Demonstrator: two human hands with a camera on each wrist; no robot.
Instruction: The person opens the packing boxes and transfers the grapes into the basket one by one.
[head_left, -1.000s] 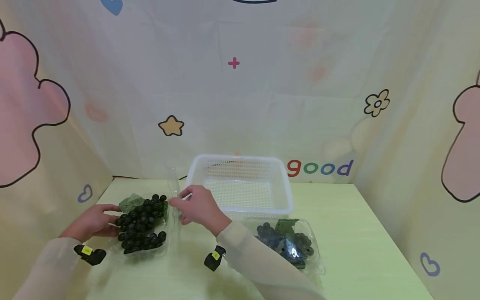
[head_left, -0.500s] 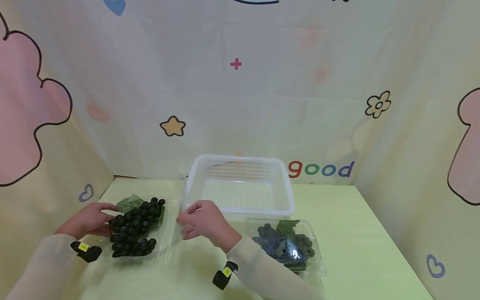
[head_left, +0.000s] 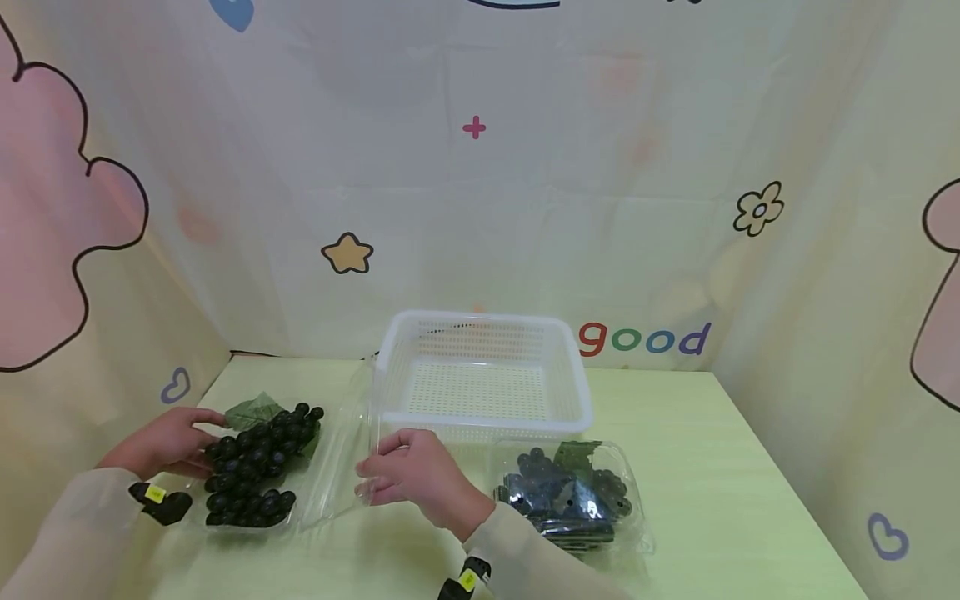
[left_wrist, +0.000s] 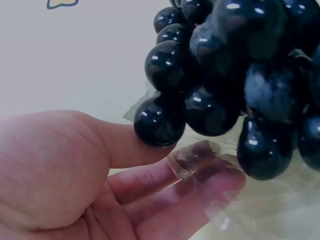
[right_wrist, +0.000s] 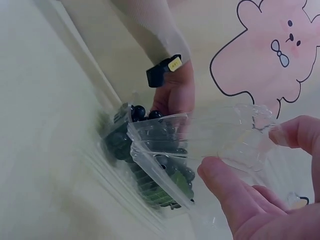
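Note:
A dark grape bunch (head_left: 255,458) with a green leaf (head_left: 253,412) lies in an opened clear plastic clamshell box (head_left: 300,493) at the left of the table. My left hand (head_left: 167,442) holds the box's left side; in the left wrist view its thumb lies beside the grapes (left_wrist: 210,107) and the fingers (left_wrist: 195,200) show through the plastic. Tilted up on the right of the box is its clear lid (head_left: 347,454). My right hand (head_left: 427,483) holds that lid's outer edge, and the right wrist view shows the lid (right_wrist: 220,137) between thumb and fingers.
Behind the right hand stands a white plastic basket (head_left: 483,421) against the back curtain. A second clear box of dark grapes (head_left: 566,496), lid down, lies near the right forearm. The pale table (head_left: 720,483) extends to the right, with printed curtains around it.
The lid has swung from nearly upright down toward the right, with my right hand moving right and nearer. The box, grapes and left hand have shifted slightly left and nearer.

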